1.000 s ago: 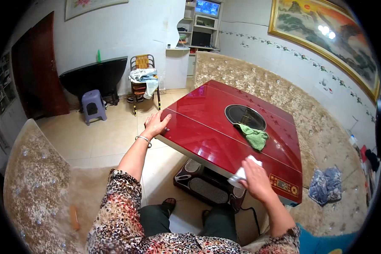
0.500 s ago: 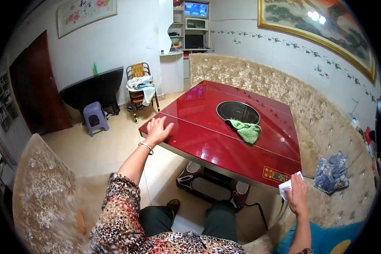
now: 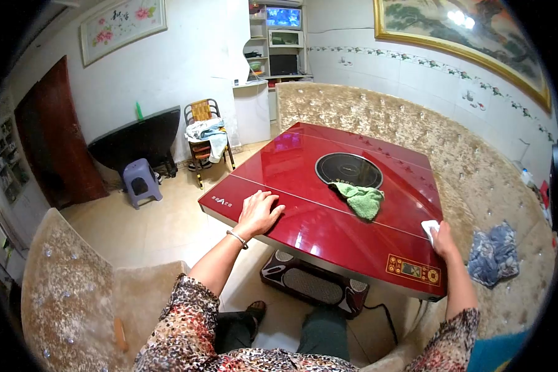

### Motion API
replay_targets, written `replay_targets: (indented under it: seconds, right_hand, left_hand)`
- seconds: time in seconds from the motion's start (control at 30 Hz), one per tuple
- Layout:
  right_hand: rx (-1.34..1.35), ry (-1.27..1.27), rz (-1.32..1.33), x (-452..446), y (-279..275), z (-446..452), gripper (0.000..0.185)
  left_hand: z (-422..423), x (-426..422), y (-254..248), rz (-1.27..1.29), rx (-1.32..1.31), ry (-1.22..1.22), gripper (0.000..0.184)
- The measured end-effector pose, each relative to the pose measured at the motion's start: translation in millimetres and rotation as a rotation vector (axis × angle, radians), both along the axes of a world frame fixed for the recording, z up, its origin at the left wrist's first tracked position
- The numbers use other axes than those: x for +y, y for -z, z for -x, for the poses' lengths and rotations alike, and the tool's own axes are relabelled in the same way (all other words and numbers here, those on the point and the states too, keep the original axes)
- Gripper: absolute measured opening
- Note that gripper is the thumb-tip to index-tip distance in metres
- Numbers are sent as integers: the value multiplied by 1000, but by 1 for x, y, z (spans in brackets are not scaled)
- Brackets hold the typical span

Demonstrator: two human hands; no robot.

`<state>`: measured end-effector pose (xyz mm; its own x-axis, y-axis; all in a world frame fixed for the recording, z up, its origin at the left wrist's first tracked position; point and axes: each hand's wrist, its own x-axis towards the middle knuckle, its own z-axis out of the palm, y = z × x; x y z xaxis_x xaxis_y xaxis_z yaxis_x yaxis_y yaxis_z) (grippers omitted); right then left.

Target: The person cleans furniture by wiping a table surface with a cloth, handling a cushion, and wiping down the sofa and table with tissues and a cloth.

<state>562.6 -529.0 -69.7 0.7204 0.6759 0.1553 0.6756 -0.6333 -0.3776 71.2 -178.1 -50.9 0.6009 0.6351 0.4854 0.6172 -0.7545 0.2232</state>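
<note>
My left hand (image 3: 258,215) rests on the near edge of the glossy red table (image 3: 291,204), with its fingers extended and nothing in it. At the table's right edge, my right hand (image 3: 442,240) grips a folded white tissue (image 3: 429,229), which touches the tabletop. A control panel (image 3: 413,270) lies on the near right corner, just below that hand. Between the two hands, a crumpled green cloth (image 3: 363,201) overlaps the rim of the round black cooktop plate (image 3: 348,170).
A beige tufted sofa (image 3: 347,99) curves around the far and right sides, with a blue patterned cloth (image 3: 493,254) on it. Under the table sits a dark base unit (image 3: 304,282). A purple stool (image 3: 141,182) and a chair with clothes (image 3: 206,133) stand to the left.
My left hand has moved right along the near edge, uncovering lettering at the left corner. My right hand has slid the tissue up the right edge, away from the control panel.
</note>
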Motion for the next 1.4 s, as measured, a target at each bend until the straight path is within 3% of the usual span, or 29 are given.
replay_targets:
  seconds: [0.13,0.27,0.47,0.6,0.7,0.77,0.8,0.87,0.93,1.07,1.13,1.17,1.3,1.4]
  right_hand:
    - [81,92,-172,32,49,-95,58]
    - [98,64,-212,26,53,-95,59]
    - [120,75,-119,-55,14,25,60]
    - [193,46,-245,-105,36,67,58]
    - [472,132,-351,-120,-18,167,51]
    - [612,216,-428,-123,-25,190,45]
    - [605,215,-430,-129,-8,176,45]
    - [106,89,-269,-136,32,135,43]
    - [32,42,-329,-126,22,144,39]
    - [-117,30,-119,-93,6,137,38]
    - [-421,20,-56,-69,3,133,39]
    - [-208,39,46,-59,-20,140,41]
    - [-317,23,4,-22,8,90,44]
    - [-234,-9,53,12,-14,82,44]
  left_hand:
    - [1,-3,-5,-8,-44,22,44]
    - [1,-2,-4,-10,-47,18,44]
    - [-1,1,3,-35,-65,6,45]
    - [-1,1,8,-83,-59,-3,45]
    - [-1,1,7,-88,-49,0,45]
    - [-1,1,6,-72,-49,6,44]
    - [-2,0,8,-89,-53,-3,44]
    - [-2,0,8,-111,-64,-14,44]
    - [-2,1,6,-79,-36,7,44]
    - [-2,1,9,-99,-57,6,44]
    - [-2,0,8,-81,-50,2,44]
    - [-1,-1,6,-63,-43,0,45]
    - [0,-5,2,-45,-19,-8,47]
    - [1,-7,1,-2,-8,-9,49]
